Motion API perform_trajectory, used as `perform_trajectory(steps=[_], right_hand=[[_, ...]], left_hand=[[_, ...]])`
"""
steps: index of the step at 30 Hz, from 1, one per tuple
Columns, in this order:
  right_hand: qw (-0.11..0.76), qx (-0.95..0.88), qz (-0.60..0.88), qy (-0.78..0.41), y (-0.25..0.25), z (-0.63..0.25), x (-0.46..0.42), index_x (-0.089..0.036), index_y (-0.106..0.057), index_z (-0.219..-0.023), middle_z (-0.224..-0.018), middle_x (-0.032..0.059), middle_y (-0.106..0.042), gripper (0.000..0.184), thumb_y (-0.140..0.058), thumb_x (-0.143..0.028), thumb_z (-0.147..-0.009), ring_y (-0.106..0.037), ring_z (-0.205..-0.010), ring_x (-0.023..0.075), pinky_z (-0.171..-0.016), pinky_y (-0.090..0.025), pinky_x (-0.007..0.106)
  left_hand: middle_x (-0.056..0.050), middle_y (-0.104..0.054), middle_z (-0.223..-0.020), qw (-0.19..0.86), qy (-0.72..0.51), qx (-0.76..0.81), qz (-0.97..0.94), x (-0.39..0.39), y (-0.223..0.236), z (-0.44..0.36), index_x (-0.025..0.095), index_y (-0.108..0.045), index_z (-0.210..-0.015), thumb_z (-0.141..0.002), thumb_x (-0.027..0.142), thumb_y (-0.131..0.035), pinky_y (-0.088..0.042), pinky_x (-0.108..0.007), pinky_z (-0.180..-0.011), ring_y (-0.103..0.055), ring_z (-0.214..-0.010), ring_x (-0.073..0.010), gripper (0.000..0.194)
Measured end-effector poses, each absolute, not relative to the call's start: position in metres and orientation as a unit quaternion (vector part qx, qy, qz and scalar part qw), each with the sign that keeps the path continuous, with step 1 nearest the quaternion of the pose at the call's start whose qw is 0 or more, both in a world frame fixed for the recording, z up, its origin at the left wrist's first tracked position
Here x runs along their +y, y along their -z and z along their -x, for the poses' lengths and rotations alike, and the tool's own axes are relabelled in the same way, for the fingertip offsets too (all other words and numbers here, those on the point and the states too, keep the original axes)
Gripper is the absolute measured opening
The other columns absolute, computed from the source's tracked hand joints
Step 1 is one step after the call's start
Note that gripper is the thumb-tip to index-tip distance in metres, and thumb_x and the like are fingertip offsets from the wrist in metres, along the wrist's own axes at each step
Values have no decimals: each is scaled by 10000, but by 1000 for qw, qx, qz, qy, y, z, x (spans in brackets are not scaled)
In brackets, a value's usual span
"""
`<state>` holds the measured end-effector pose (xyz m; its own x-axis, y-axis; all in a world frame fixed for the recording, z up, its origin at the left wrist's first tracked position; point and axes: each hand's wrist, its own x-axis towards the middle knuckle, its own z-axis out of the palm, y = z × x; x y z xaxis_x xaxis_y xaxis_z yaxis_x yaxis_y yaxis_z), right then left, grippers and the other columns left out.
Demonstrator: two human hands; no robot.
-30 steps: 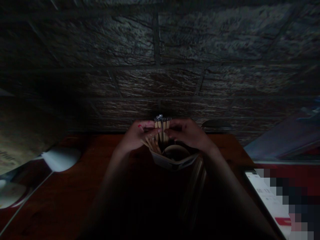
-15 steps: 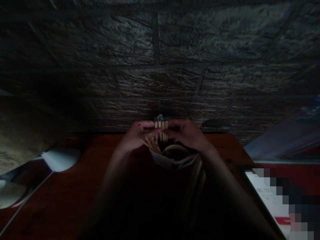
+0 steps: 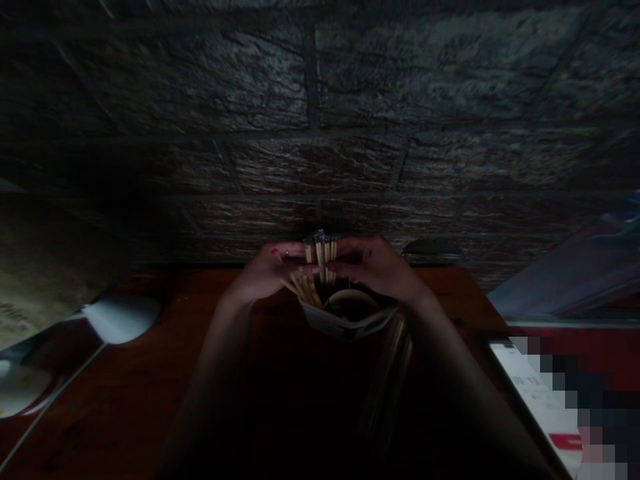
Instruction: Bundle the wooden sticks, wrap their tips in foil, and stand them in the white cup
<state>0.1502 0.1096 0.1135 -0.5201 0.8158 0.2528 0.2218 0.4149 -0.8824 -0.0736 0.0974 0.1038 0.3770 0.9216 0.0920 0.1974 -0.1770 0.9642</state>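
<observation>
The left hand (image 3: 267,270) and the right hand (image 3: 377,267) face each other, and both pinch the same bunch of thin sticks (image 3: 321,253). Each hand has its thumb on the near side of the bunch and bent fingers by it.

A small thing has just changed: the left hand has slid a bit to the left, and its thumb sits lower. The right hand looks almost the same. Now a few sticks on the left stand a little apart from the rest — so the bunch seems looser on that side, I think.

The sticks stand up, side by side, with their long way going up and down. Shiny wrap (image 3: 320,235) is at their tops, which point up by the stone wall (image 3: 320,167). Their low ends go down at the back of an open holder (image 3: 345,327); it is too dark to tell if they touch its floor.

In the holder, more sticks (image 3: 301,288) lean left, next to a round rim (image 3: 353,292). Long, pale things (image 3: 387,373) lie near it on the brown table (image 3: 190,320) — too dim to name. A lit phone (image 3: 540,400) is far to the right.
</observation>
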Motion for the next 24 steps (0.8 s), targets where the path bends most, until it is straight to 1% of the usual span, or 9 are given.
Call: perform_trajectory(steps=[2, 4, 7, 9, 12, 14, 19, 24], right_hand=[[356, -760, 340, -424, -113, -150, 110, -179, -732, -975, -950, 47, -759, 174, -695, -229, -813, -693, -843, 170, -707, -529, 278], [357, -756, 339, -430, -113, -151, 110, -172, -723, -976, -947, 49, -755, 173, -693, -224, -813, -688, -831, 165, -706, -525, 276], [360, -749, 340, -441, -113, -150, 110, -170, -709, -1014, -948, 48, -750, 217, -703, -224, -804, -684, -805, 159, -689, -520, 269], [367, -744, 339, -444, -113, -150, 110, -172, -700, -1046, -952, 45, -747, 258, -713, -231, -796, -683, -797, 156, -674, -514, 259], [369, -740, 342, -447, -113, -150, 110, -172, -693, -1061, -943, 40, -746, 271, -714, -239, -798, -676, -759, 144, -652, -504, 250], [362, -739, 345, -452, -113, -150, 110, -173, -691, -1062, -937, 38, -747, 266, -710, -241, -805, -671, -739, 137, -648, -501, 251], [358, -749, 336, -444, -113, -151, 111, -170, -703, -1045, -971, 47, -749, 239, -699, -233, -815, -678, -823, 155, -695, -506, 266], [362, -751, 328, -444, -113, -149, 111, -170, -712, -1020, -955, 41, -747, 211, -689, -221, -817, -679, -825, 157, -712, -505, 274]], left_hand=[[-55, -770, -1041, 481, -374, 418, -674, 96, -106, 76, 200, -752, -1048, -755, 259, -796, -566, -310, -828, -724, -914, -202, 302], [-56, -771, -1006, 449, -382, 432, -682, 95, -110, 78, 187, -765, -991, -760, 272, -792, -547, -303, -844, -714, -912, -194, 248], [-59, -773, -944, 395, -397, 465, -685, 93, -115, 78, 171, -777, -906, -754, 315, -794, -534, -295, -814, -699, -882, -191, 210], [-59, -773, -937, 377, -404, 481, -680, 92, -116, 78, 168, -777, -890, -762, 333, -783, -530, -295, -800, -694, -871, -189, 209], [-54, -775, -935, 363, -413, 491, -676, 91, -117, 76, 168, -770, -892, -776, 318, -765, -531, -296, -807, -693, -867, -182, 190], [-51, -778, -933, 357, -428, 490, -670, 90, -118, 75, 167, -763, -891, -757, 300, -781, -539, -293, -804, -697, -859, -179, 190], [-51, -782, -883, 350, -471, 487, -647, 88, -122, 72, 155, -756, -857, -701, 294, -837, -560, -274, -763, -709, -823, -177, 225], [-57, -784, -892, 358, -463, 472, -660, 92, -117, 70, 152, -756, -860, -717, 285, -829, -553, -269, -762, -709, -816, -171, 208]])
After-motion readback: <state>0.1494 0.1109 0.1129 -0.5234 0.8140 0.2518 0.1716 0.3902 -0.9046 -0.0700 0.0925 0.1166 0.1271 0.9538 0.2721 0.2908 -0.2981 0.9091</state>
